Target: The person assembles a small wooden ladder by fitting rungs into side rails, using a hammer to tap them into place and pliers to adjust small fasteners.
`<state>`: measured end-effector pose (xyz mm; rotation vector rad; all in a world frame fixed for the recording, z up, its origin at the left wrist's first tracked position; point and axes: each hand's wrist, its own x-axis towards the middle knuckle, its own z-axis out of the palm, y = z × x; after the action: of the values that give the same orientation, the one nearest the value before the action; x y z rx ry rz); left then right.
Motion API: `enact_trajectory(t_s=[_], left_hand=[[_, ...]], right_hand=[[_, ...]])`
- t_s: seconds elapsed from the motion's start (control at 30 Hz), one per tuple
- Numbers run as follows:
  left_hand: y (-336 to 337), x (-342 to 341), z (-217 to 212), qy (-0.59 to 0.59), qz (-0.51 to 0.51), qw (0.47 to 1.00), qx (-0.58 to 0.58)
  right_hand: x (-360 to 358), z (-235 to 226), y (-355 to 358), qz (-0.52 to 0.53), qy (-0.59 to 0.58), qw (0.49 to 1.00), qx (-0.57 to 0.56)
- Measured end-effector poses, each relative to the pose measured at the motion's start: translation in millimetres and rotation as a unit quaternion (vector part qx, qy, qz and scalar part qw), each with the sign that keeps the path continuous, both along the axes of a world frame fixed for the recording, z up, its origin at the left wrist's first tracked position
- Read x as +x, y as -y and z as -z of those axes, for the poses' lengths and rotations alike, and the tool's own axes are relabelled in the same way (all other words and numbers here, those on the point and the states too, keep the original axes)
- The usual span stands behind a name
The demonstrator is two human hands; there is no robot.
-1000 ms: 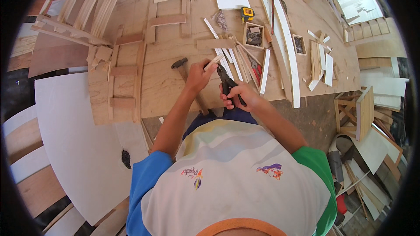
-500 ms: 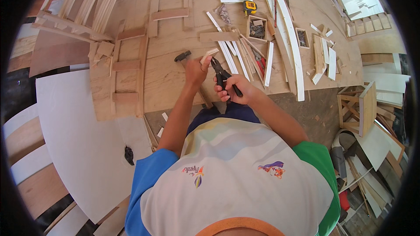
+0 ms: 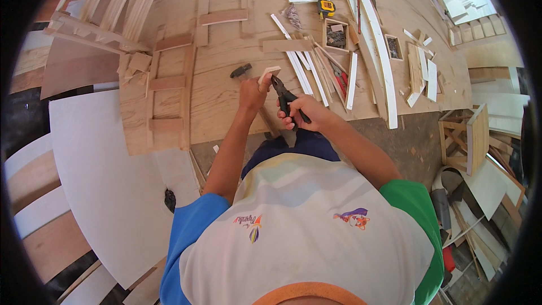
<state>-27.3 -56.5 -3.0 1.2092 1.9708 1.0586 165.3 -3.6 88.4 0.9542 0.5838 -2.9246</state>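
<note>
The left hand [image 3: 252,91] pinches a small pale wooden block [image 3: 270,72] between the thumb and the other fingers, which are pressed together around its lower end. The block stands just above the near edge of the big plywood workbench [image 3: 226,85], in the middle of the scene. The right hand [image 3: 305,112] is closed around the handles of black pliers [image 3: 283,95], all fingers wrapped tight, and the nose of the pliers touches the right side of the block. What the nose bites there is too small to see.

The block looks light, stiff and dry, so it should not slip, but a thin piece like this may split if squeezed hard. I think the best hold is low on its flat faces, away from the pliers.

Just to the left lies a hammer with a dark head [image 3: 241,71]. To the right are thin white wooden strips [image 3: 299,70], and far on the bench is a yellow tape measure [image 3: 326,7].
</note>
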Motion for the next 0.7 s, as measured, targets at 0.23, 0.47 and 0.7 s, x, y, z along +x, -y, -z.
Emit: enact_trajectory(t_s=[0.23,0.47,0.7], left_hand=[[8,-8,-25,0.108,0.065,0.984,0.128],[23,9,-45,-0.161,-0.062,0.985,0.015],[18,-5,-51,-0.265,-0.079,0.956,0.094]], right_hand=[[1,-9,-3,-0.005,-0.039,0.997,-0.062],[-13,-19,-3,-0.006,-0.034,0.997,-0.063],[-22,-19,-8,-0.004,-0.064,0.993,-0.101]])
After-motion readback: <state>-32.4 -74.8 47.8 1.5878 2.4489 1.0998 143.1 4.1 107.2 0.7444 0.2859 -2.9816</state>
